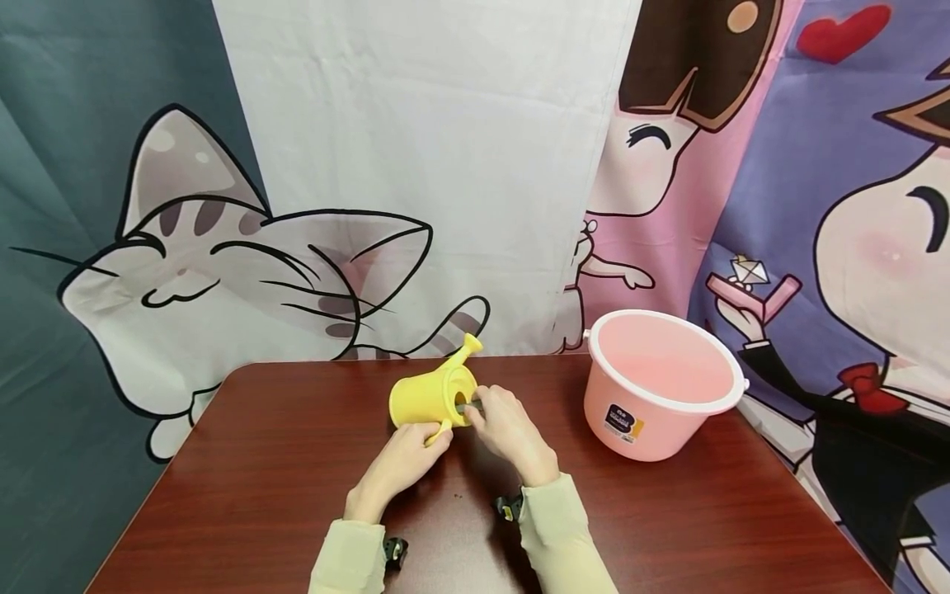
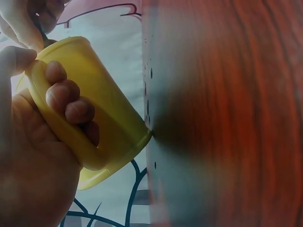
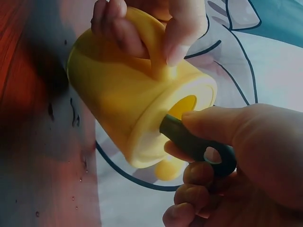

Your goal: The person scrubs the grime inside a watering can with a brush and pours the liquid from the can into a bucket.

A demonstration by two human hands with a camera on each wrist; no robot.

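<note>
A yellow watering can (image 1: 419, 400) is tipped on its side over the table, its round opening facing right and its spout (image 1: 463, 351) pointing up and away. My left hand (image 1: 406, 458) grips the can's handle (image 2: 59, 118), with the fingers curled through the loop. In my right hand (image 1: 512, 425) is a dark green tool handle (image 3: 189, 142) with a hole near its end, pinched between thumb and fingers. The far end of that tool goes into the can's opening (image 3: 182, 108) and is hidden inside. In the left wrist view the can's base edge is right at the tabletop.
To the right stands a pink bucket (image 1: 668, 429) with a white rim and a label. Water drops (image 3: 75, 205) dot the reddish-brown table (image 1: 260, 470). A cartoon-printed cloth (image 1: 445, 165) hangs behind the table's back edge.
</note>
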